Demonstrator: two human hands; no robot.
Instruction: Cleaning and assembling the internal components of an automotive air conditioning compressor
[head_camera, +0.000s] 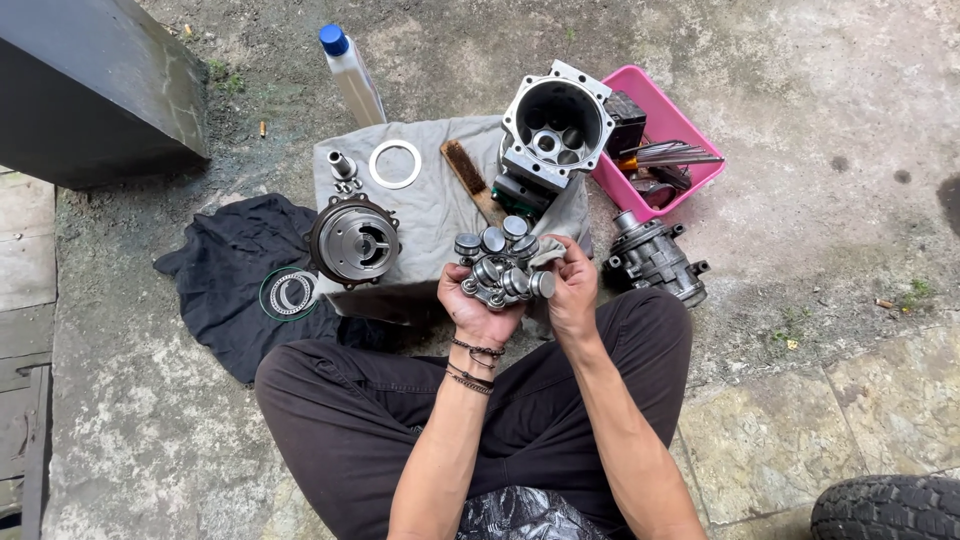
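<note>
A metal piston assembly (500, 262) with several round-headed pistons sits between both hands above my lap. My left hand (474, 310) cups it from below and the left. My right hand (572, 290) grips its right side, fingers on one piston. Just beyond them an open aluminium cylinder housing (556, 125) stands on a grey cloth (430, 205). On the same cloth lie a round metal end plate (354, 240), a white ring gasket (394, 164), a small shaft piece (342, 165) and a brush (466, 170).
A pink tray (668, 115) of tools is at the right, another metal compressor part (655, 260) beside it. A black cloth (235, 280) with a bearing ring (290, 293) lies at the left. A blue-capped bottle (350, 75), a dark box (90, 90), a tyre (885, 508).
</note>
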